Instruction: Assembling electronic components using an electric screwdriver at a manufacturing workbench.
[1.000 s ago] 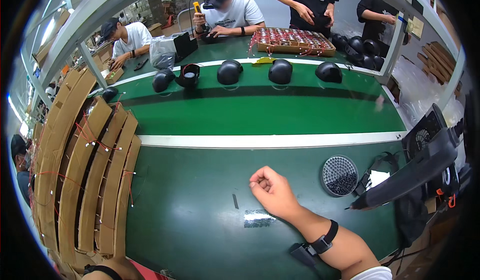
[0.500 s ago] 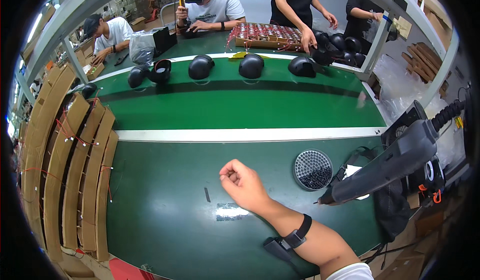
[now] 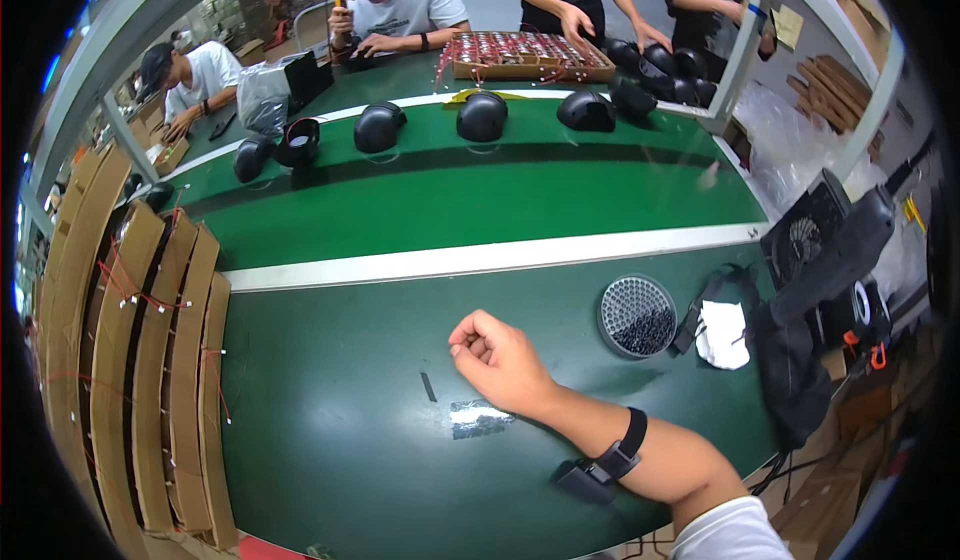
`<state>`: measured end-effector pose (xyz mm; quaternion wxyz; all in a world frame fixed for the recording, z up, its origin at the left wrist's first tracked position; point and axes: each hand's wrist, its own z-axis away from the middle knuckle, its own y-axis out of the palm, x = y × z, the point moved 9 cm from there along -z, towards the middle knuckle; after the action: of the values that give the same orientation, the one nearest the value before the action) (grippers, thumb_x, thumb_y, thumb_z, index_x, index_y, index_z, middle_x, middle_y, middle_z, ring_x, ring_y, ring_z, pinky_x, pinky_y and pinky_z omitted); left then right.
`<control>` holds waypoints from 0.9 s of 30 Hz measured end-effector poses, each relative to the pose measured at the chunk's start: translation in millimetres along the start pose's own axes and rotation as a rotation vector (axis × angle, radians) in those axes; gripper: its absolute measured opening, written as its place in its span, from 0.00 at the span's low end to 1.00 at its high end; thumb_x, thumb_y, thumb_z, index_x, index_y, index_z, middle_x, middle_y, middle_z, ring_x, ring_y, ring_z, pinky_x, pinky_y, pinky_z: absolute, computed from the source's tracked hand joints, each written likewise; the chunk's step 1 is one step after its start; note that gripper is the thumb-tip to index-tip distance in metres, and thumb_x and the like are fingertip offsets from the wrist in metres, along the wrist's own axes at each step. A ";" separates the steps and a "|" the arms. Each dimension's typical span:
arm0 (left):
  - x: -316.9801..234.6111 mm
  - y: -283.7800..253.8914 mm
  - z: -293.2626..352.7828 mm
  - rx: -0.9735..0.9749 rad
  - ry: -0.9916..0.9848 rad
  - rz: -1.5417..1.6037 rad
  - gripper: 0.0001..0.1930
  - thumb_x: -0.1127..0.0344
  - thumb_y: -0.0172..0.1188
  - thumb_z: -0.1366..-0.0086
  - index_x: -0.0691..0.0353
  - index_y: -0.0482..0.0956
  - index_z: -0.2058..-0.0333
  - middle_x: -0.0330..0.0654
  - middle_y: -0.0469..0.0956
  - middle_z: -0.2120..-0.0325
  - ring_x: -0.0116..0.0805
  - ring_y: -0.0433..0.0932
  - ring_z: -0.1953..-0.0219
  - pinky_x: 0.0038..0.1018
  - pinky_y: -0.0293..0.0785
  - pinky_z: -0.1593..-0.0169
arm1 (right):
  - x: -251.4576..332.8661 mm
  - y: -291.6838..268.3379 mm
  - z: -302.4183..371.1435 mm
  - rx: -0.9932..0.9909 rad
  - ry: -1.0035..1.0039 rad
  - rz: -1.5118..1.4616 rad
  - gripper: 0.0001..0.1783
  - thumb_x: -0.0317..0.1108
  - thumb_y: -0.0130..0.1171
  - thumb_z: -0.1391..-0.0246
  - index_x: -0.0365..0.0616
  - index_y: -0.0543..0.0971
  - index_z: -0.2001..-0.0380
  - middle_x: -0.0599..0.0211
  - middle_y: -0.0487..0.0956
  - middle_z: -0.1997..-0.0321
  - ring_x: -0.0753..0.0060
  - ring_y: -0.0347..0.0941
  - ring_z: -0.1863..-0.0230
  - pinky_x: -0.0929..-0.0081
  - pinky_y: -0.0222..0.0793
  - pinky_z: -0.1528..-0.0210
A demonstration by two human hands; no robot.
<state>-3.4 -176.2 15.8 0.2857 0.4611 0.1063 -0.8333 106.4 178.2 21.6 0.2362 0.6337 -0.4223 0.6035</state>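
Above the dark green table (image 3: pixel 330 440) my right hand (image 3: pixel 500 362) hovers or rests with its fingers loosely curled and the thumb against them; I see nothing held in it. A dark strip (image 3: pixel 428 387) and a shiny clear tape patch (image 3: pixel 478 419) lie beside and below it. To its right stands a round perforated tray (image 3: pixel 637 305) with many small black screws (image 3: pixel 645 332) along one side. At the right edge hangs a dark grey electric screwdriver (image 3: pixel 835 255), apart from my hand. My left hand is out of view.
Cardboard trays with red wires (image 3: pixel 180 380) stand stacked on the left. Beyond a white rail (image 3: pixel 500 258), black domed covers (image 3: pixel 482 117) sit along a green conveyor belt (image 3: pixel 480 200). Across it people work around a box of wired parts (image 3: pixel 530 57). White paper (image 3: pixel 722 335) lies right.
The screwdriver has swung up and right, away from the table, uncovering the white paper. My right hand keeps its curled shape. Across the belt, a person's hand has left a black cover.
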 end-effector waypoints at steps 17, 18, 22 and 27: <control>-168.8 -175.0 56.2 -0.466 0.844 0.364 0.08 0.80 0.66 0.41 0.77 0.83 0.62 0.56 0.82 0.71 0.36 0.82 0.74 0.23 0.77 0.71 | 13.6 -108.7 -215.3 -0.472 0.165 0.061 0.15 0.35 0.59 0.45 0.37 0.73 0.58 0.62 0.77 0.63 0.70 0.76 0.66 0.70 0.73 0.69; -193.0 -201.1 64.9 -0.617 0.943 0.314 0.10 0.73 0.69 0.41 0.75 0.81 0.65 0.53 0.80 0.76 0.33 0.78 0.81 0.22 0.73 0.79 | 6.5 -125.7 -222.3 -0.460 0.229 0.028 0.15 0.34 0.59 0.45 0.37 0.73 0.57 0.61 0.77 0.63 0.70 0.75 0.66 0.70 0.73 0.70; -259.4 -296.6 79.7 -1.022 0.929 0.301 0.13 0.57 0.63 0.33 0.62 0.76 0.61 0.33 0.73 0.78 0.20 0.73 0.79 0.14 0.64 0.80 | -13.7 -197.5 -241.8 -0.605 0.328 0.201 0.17 0.36 0.59 0.48 0.33 0.77 0.60 0.58 0.79 0.67 0.67 0.76 0.68 0.70 0.73 0.72; -142.3 -390.7 -25.8 -1.428 0.924 0.585 0.07 0.60 0.57 0.32 0.56 0.75 0.65 0.30 0.71 0.77 0.20 0.67 0.79 0.19 0.61 0.79 | -76.5 -315.9 -262.2 -0.784 0.452 0.458 0.30 0.42 0.60 0.48 0.38 0.75 0.43 0.42 0.78 0.42 0.45 0.75 0.39 0.60 0.68 0.36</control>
<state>-150.9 207.1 85.8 0.6336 0.4715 0.5818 -0.1940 223.8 577.5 56.3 0.4036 0.2419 -0.6834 0.5581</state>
